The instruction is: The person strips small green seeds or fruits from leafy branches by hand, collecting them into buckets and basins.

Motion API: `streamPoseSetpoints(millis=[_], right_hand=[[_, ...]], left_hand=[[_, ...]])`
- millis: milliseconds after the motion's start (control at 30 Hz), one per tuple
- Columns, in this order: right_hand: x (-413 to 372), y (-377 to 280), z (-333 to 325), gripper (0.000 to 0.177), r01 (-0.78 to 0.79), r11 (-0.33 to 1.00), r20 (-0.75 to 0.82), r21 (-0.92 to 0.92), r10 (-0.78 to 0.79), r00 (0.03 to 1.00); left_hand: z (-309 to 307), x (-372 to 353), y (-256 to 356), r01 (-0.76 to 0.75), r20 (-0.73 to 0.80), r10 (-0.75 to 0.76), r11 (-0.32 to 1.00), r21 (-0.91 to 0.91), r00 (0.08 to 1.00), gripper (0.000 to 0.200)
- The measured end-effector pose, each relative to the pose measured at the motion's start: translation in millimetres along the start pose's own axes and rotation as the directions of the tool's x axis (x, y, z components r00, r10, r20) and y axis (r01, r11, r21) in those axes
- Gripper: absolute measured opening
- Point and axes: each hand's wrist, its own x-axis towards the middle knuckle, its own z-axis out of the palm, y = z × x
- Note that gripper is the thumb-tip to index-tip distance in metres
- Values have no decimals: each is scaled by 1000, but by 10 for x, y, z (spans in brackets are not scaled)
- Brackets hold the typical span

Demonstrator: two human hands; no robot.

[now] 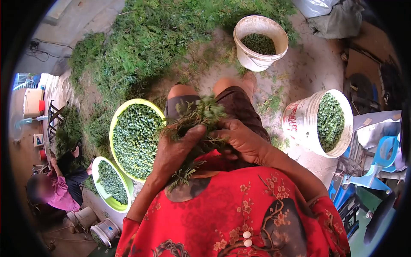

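My left hand (175, 152) grips a bunch of green leafy sprigs (201, 115) over my lap, with some sprig ends hanging below the fist. My right hand (242, 139) is on the same bunch from the right, fingers curled into the stems near its base. A yellow-green basin (117, 118) full of small green picked bits sits just left of my left hand. I wear a red flowered top; my knees show beyond the bunch.
A big pile of green branches (145, 38) covers the ground ahead. A white bucket (257, 60) and a second white bucket (299, 124) hold green bits. Another green basin (100, 188) and a seated person in pink (60, 192) are at left. A blue plastic chair (376, 167) stands at right.
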Motion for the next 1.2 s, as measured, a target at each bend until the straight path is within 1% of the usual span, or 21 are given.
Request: streamPoseSetpoints(millis=[67,100,133,200,233,267,300,400,467,633,700,733,800,833,900,933,1000,1033,1100,1133,1200], right_hand=[[33,42,82,21,143,989,15,-42,-142,990],[61,55,179,24,146,986,-22,77,-145,989],[52,53,193,24,148,986,-21,78,-147,989],[41,40,203,22,212,975,7,69,-213,977],[44,29,151,22,215,974,7,67,-215,976],[46,32,64,20,102,989,23,105,-105,994],[48,30,14,18,-12,990,43,141,6,999],[38,30,15,15,-33,991,-3,133,34,999],[35,44,13,15,-34,990,-14,134,36,999],[40,68,-8,14,26,997,5,71,-26,1000],[38,53,-18,16,24,999,-8,31,-24,1000],[48,95,-60,16,24,999,-9,31,-24,1000],[67,163,-113,18,184,972,135,148,-204,970],[50,155,-107,18,183,972,134,148,-203,970],[-8,-3,102,23,178,984,37,-25,-177,984],[26,23,122,23,179,984,36,-23,-178,983],[93,96,115,22,223,973,-24,59,-222,975],[82,98,60,22,223,973,-26,61,-222,975],[45,64,-81,18,7,982,52,188,-17,999],[47,59,-99,18,5,981,48,193,-15,999],[40,57,-130,15,-25,968,40,251,15,999]], left_hand=[[51,17,-22,17,31,-17,1000,26,999,18],[64,44,-98,-64,8,63,996,55,998,17],[70,59,-136,-143,-12,144,986,86,989,17],[66,75,-103,-182,-1,183,978,104,983,15],[56,104,-144,-236,-15,241,957,167,970,14],[47,111,-175,-282,-24,296,931,229,955,13],[44,115,-180,-280,-22,293,932,229,956,13],[51,136,-228,-276,-70,294,941,198,953,13],[39,165,-293,-253,-145,256,967,41,956,14],[-5,146,-162,-176,-160,213,960,219,964,19],[-7,149,-136,-9,-77,18,994,113,997,21],[-1,142,-127,-9,-76,17,994,113,997,21],[21,128,-113,-28,37,25,998,63,999,24],[36,125,-114,-27,38,24,998,62,999,24],[61,114,-116,-51,89,50,999,18,995,23],[62,111,-136,-51,91,49,999,20,995,23],[69,124,-212,-176,-41,181,980,91,983,16],[71,135,-239,-175,-39,179,980,92,983,16],[61,161,-284,-280,-118,304,941,188,945,14],[45,170,-295,-275,-114,299,943,188,947,14],[17,189,-315,-295,-124,377,858,421,918,13]])
